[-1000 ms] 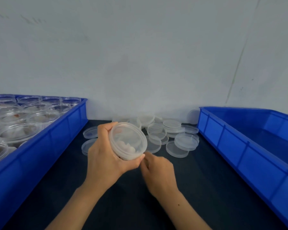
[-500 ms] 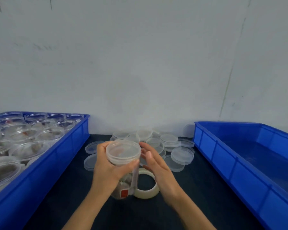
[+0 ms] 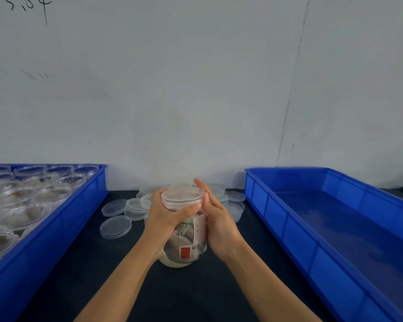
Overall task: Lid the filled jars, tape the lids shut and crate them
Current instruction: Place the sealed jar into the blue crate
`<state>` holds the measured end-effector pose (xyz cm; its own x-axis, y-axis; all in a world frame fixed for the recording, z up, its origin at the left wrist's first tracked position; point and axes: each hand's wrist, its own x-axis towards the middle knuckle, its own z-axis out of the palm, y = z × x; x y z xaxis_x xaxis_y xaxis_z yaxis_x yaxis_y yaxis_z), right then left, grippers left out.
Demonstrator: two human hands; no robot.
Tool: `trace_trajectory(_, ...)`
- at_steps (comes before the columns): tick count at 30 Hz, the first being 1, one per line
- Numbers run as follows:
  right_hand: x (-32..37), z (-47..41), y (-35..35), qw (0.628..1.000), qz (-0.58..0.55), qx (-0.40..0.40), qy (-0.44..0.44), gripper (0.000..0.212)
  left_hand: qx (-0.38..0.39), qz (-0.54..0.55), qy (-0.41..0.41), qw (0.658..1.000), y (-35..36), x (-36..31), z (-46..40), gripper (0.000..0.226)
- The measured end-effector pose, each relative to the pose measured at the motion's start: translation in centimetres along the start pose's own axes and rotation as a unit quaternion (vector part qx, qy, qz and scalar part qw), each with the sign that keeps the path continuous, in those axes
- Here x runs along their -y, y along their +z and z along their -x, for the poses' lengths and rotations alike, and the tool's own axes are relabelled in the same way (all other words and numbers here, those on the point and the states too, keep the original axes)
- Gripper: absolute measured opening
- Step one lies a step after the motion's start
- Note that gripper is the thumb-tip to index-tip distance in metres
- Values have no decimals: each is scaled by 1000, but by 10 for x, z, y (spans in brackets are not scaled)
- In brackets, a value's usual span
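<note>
The jar (image 3: 184,240) stands upright on the worktop (image 3: 196,293), between both hands. The left hand (image 3: 165,219) grips its neck under the lid (image 3: 182,197); the right hand (image 3: 219,219), fingers straight, rests flat against its side.

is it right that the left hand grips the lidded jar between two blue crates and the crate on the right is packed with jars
Not quite. In the head view the right crate holds no jars; the jars sit in the left crate. The rest stands: the left hand grips the lidded jar between the crates.
</note>
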<state>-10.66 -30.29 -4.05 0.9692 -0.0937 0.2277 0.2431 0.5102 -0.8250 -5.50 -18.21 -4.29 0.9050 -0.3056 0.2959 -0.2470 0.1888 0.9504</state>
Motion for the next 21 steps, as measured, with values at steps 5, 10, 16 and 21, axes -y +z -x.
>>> trace_trajectory(5,36,-12,-10,998,57,-10,7,36,-34,-7,-6,999,32,-14,-18,85)
trace_trajectory(10,87,-26,-31,958,286,33,-5,73,-10,30,-33,999,70,-36,-54,90)
trace_trajectory(16,135,-52,-74,896,443,-22,-10,76,67,96,-37,992,124,-45,-101,64)
trace_trajectory(21,156,-83,-138,887,420,-165,-97,75,156,0,13,988,181,-34,-148,64)
